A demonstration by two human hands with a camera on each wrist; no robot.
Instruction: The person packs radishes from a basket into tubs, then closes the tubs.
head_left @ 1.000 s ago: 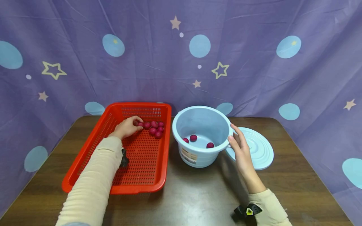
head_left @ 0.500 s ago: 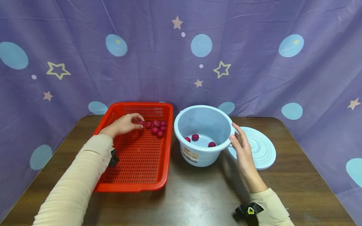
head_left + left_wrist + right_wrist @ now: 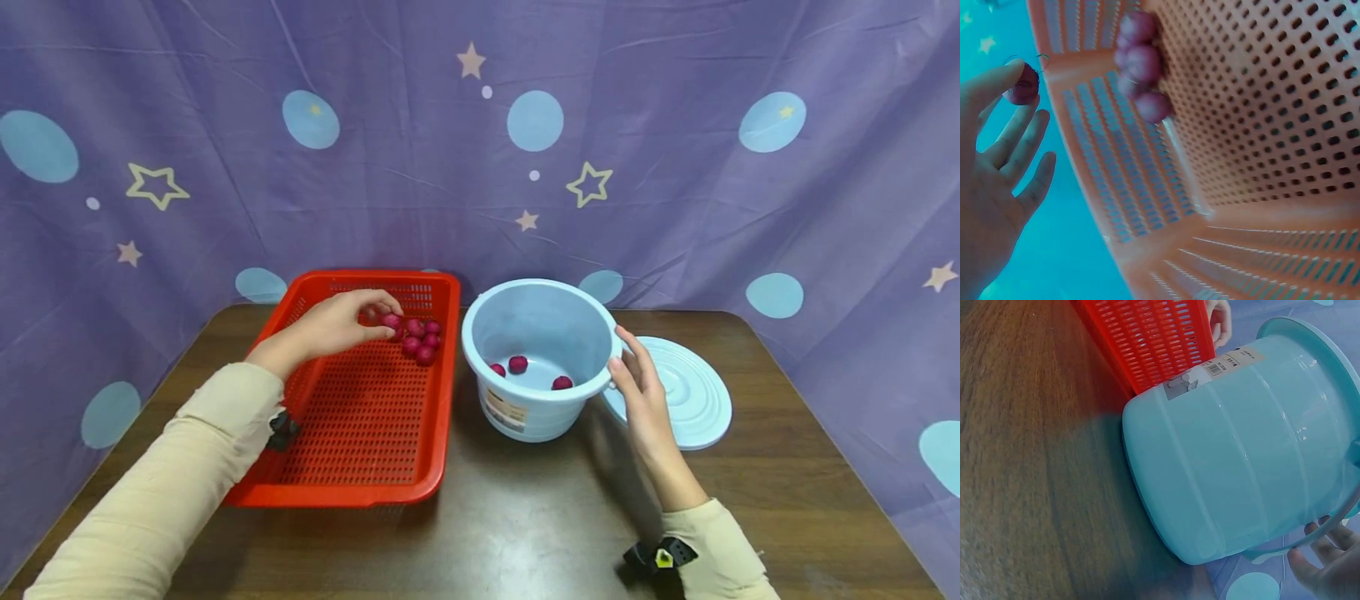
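Between thumb and fingertips my left hand (image 3: 337, 323) pinches a small round red radish (image 3: 1021, 87), raised over the far part of the red basket (image 3: 375, 425). Thin root strands show on it in the left wrist view. Several more radishes (image 3: 425, 356) cluster in the basket's far right corner. My right hand (image 3: 643, 402) holds the light blue bucket (image 3: 528, 414) at the right side of its rim. In the right wrist view the fingers lie around the bucket's handle (image 3: 1297, 545). Inside the bucket are 3 radishes (image 3: 517, 364) on the bottom.
A round light blue lid (image 3: 697, 392) lies on the wooden table (image 3: 780, 483), right of the bucket and partly behind my right hand. The bucket stands close beside the basket's right wall. A purple curtain (image 3: 420, 167) with stars and dots hangs behind the table.
My left hand has risen and shifted right with the radish in its fingers, and the forearm has swung left. My right hand and the bucket hold still.
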